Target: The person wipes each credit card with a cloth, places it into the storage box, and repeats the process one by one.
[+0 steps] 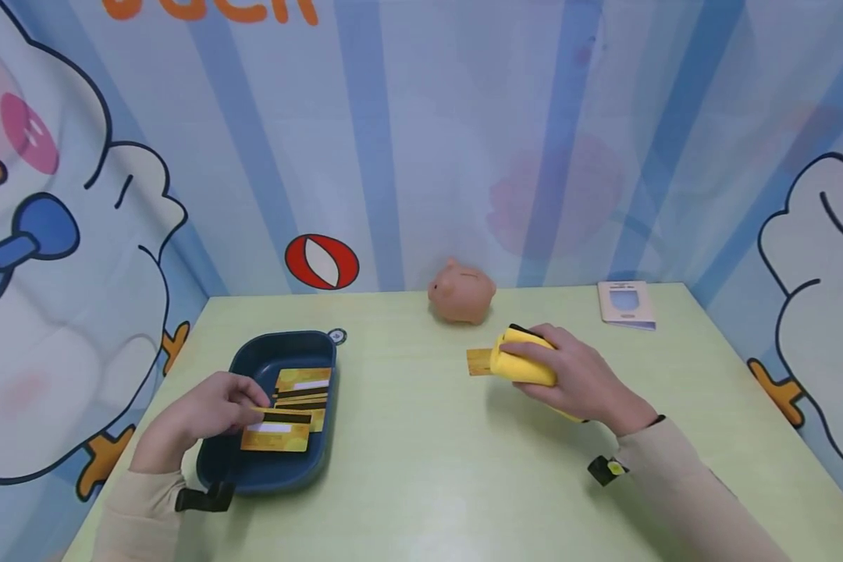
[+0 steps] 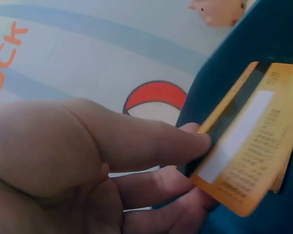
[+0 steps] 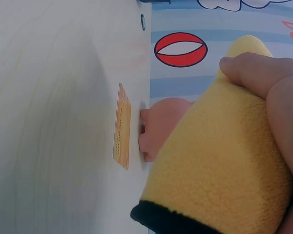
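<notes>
My left hand (image 1: 211,406) pinches a gold bank card (image 1: 275,439) at one end, between thumb and fingers. In the left wrist view the card (image 2: 254,141) shows its dark stripe, white strip and raised numbers. It is held over a dark blue tray (image 1: 274,472), where several more gold cards (image 1: 304,378) lie overlapping. On the right, a yellow cloth with black edging (image 1: 527,361) is bunched in the grip of my right hand (image 1: 579,375). Another gold card (image 1: 478,362) lies on the table, partly covered by the cloth in the head view; the right wrist view shows it apart from the cloth.
A pink piggy bank (image 1: 461,293) stands at the table's back edge. Further right lies a small pale booklet (image 1: 627,304) with a blue window. A small round disc (image 1: 337,336) sits by the tray's far corner. A printed curtain (image 1: 435,140) rises behind the table.
</notes>
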### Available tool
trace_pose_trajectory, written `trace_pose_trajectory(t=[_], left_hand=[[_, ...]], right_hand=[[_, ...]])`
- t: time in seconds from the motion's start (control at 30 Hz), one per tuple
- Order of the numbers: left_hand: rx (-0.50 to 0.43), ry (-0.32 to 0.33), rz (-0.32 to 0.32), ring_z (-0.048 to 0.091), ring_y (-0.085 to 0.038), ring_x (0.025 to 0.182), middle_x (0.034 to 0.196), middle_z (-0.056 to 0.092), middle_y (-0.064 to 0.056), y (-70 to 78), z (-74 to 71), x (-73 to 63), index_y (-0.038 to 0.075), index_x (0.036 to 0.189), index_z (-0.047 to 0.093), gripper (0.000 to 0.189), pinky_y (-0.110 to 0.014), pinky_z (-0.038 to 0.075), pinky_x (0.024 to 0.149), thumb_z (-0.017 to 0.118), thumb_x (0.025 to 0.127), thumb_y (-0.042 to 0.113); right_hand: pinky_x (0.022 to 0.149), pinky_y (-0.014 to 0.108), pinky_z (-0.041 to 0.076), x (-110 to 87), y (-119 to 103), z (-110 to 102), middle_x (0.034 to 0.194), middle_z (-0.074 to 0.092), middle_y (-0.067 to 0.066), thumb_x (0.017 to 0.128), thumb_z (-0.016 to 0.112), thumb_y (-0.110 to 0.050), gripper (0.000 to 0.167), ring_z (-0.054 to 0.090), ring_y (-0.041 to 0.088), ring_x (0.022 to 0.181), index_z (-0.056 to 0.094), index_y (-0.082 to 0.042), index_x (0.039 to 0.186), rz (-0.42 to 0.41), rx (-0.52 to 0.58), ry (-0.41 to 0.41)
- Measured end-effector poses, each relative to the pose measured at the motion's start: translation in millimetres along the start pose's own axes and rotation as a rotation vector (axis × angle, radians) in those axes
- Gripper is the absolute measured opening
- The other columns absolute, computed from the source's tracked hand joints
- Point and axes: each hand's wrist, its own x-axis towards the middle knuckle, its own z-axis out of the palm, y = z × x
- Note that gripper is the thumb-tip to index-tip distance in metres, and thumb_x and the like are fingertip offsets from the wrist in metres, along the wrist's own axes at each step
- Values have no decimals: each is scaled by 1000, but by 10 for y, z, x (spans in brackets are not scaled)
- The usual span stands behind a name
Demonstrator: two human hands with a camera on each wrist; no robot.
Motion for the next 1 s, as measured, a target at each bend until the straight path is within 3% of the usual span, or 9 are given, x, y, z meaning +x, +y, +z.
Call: trace_pose_trajectory(t=[0.2, 0.4, 0.63, 0.77, 1.0], left_hand=[[19, -40, -13, 59, -21, 72, 88, 66, -9, 69, 112, -2, -5, 101, 67, 11, -34, 52, 63, 67, 90, -6], [87, -55, -40, 63, -21, 80, 91, 68, -8, 91, 238, 21, -5, 97, 68, 3, -34, 56, 66, 68, 94, -4], [284, 15, -53, 59, -21, 84, 98, 67, -8, 173, 303, 28, 5, 95, 70, 5, -32, 49, 66, 71, 96, 10], [333, 30, -76, 56, -24, 85, 98, 65, -9, 195, 343, 15, 7, 94, 71, 6, -33, 43, 67, 73, 95, 13], [375, 22, -107, 56, -26, 90, 102, 64, -10, 225, 371, 37, 8, 96, 72, 7, -36, 44, 73, 73, 94, 14]], right_hand=[[74, 41, 57, 12, 0, -14, 128, 61, 11, 86, 87, -32, 56, 60, 24, 103, 67, -30, 138, -8, -4, 7], [73, 40, 57, 28, -3, -5, 127, 61, 10, 86, 87, -31, 55, 60, 23, 103, 68, -31, 138, -12, -4, 7], [73, 39, 56, 18, -12, -11, 127, 61, 10, 87, 87, -31, 55, 60, 23, 101, 67, -31, 138, -1, -4, 3], [72, 39, 56, 14, -14, -20, 126, 61, 10, 87, 86, -31, 54, 60, 22, 101, 68, -31, 138, 0, -4, -1], [72, 39, 56, 6, -7, -46, 125, 61, 9, 86, 87, -30, 54, 60, 22, 101, 68, -31, 137, 8, -11, 2]])
